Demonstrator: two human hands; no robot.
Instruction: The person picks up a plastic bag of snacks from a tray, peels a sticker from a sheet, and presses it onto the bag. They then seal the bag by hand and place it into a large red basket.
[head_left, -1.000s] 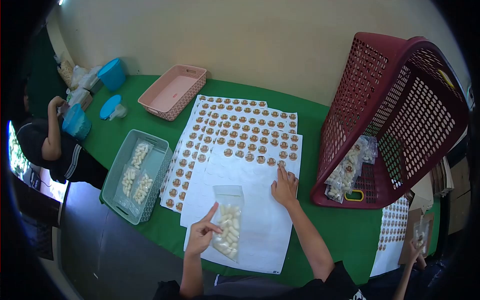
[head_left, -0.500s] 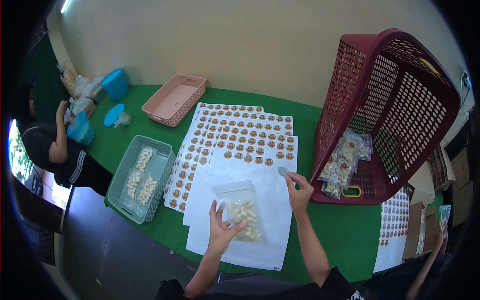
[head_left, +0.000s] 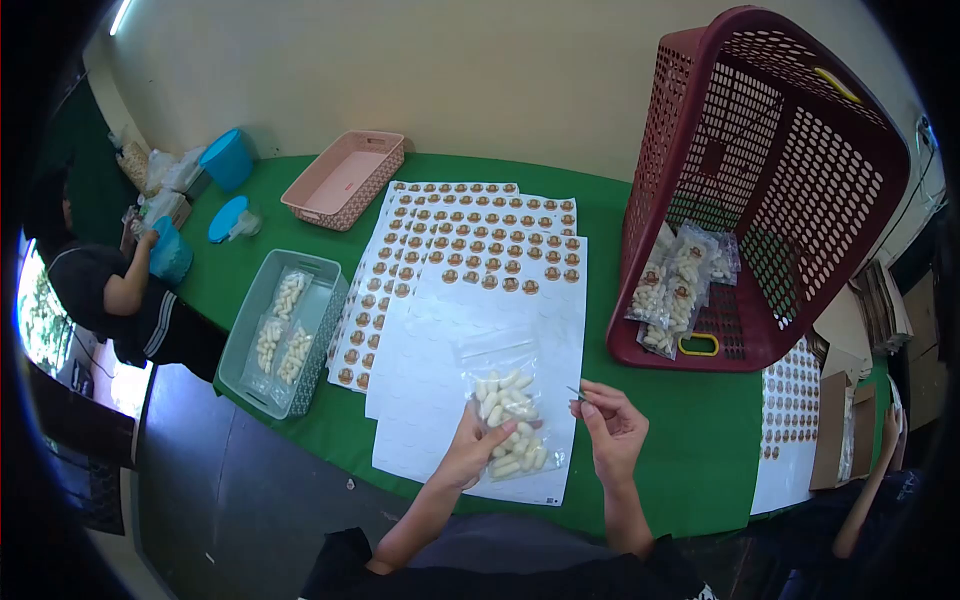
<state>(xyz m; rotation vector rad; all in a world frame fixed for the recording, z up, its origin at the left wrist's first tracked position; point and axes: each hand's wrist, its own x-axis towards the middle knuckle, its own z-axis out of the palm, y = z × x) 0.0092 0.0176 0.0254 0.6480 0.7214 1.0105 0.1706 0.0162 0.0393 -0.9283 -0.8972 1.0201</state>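
Note:
My left hand [head_left: 468, 450] grips a clear zip bag [head_left: 513, 410] of white oblong pieces by its lower left side, thumb across the front. The bag is held over the sheets of round brown labels [head_left: 480, 222], whose front part is bare white backing. To the right of the bag, my right hand [head_left: 612, 430] pinches a small round sticker [head_left: 575, 391] between thumb and fingers. That sticker is turned nearly edge-on, so its printed face cannot be seen.
A green basket [head_left: 335, 300] with filled bags stands left, a pink basket [head_left: 345, 180] behind it. At right, a tipped maroon basket [head_left: 640, 200] holds several labelled bags [head_left: 682, 280]. One person [head_left: 95, 290] works at far left by a blue bucket [head_left: 171, 250]; another person's arm [head_left: 868, 490] shows at right.
My left hand has moved right with the bag, which is now nearer my right hand. My right hand has turned the sticker from face-on to edge-on. The view has shifted slightly.

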